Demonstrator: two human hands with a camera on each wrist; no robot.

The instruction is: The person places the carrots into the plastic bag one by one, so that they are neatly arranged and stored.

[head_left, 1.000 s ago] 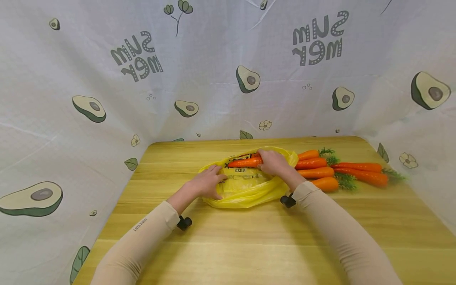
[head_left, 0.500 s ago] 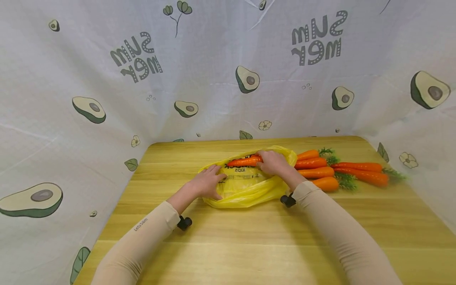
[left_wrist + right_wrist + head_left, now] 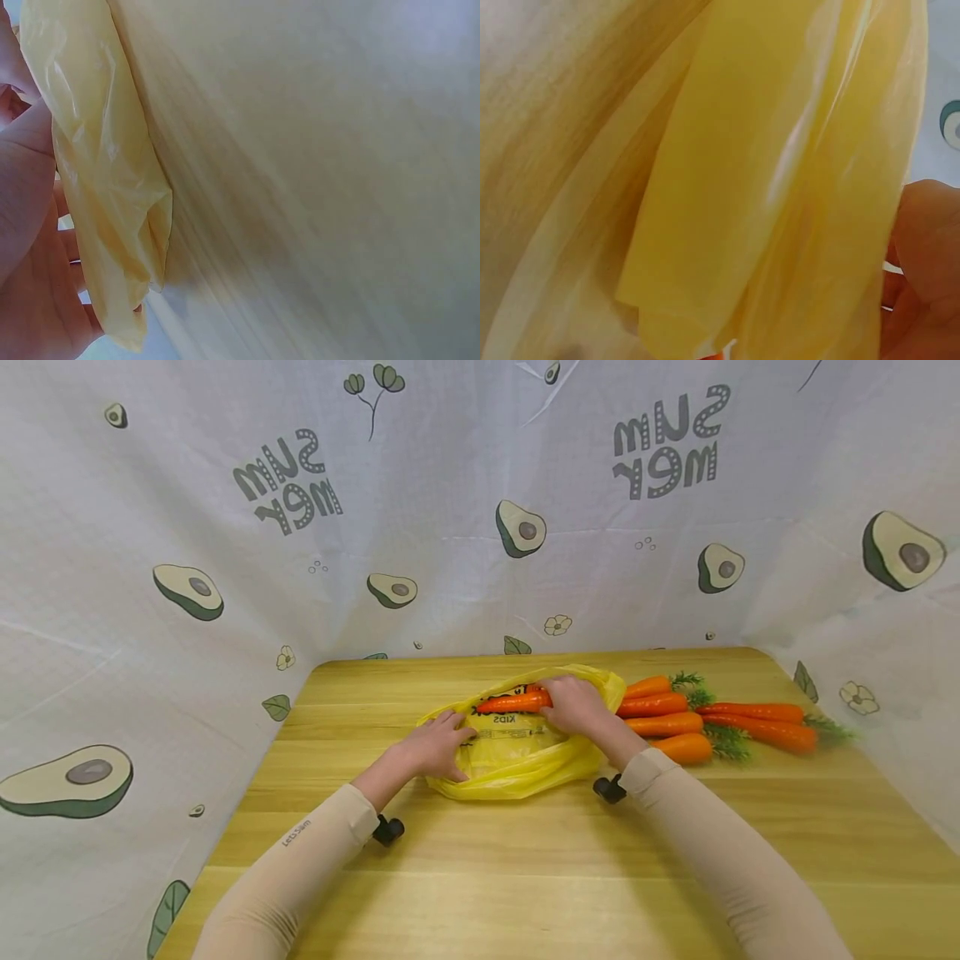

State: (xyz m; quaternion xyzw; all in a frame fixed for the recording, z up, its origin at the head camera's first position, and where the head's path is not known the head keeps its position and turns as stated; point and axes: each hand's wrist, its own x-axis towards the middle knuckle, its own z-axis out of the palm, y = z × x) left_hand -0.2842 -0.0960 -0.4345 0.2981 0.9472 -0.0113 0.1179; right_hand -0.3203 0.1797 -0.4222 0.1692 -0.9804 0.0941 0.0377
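Observation:
A yellow plastic bag (image 3: 517,768) with dark print lies on the table, its mouth spread toward me. My left hand (image 3: 435,745) is at the bag's left side with its fingers and thumb spread in the mouth; in the left wrist view the yellow film (image 3: 112,172) hangs over the fingers. My right hand (image 3: 576,703) reaches into the right side of the mouth and grips an orange carrot (image 3: 510,702), whose tapered tip points left. Part of another carrot shows just behind it. In the right wrist view the bag's folds (image 3: 780,180) hide most of the right fingers.
Several orange carrots (image 3: 666,724) with green tops lie right of the bag, their tips hidden behind it and my right hand. Further right, two more carrots (image 3: 772,732) lie together. The wooden table (image 3: 487,877) meets a white avocado-print curtain (image 3: 450,485) at back and sides.
My right hand and the gripped carrot have shifted very slightly left. My left hand holds its place, and the bag keeps nearly the same shape.

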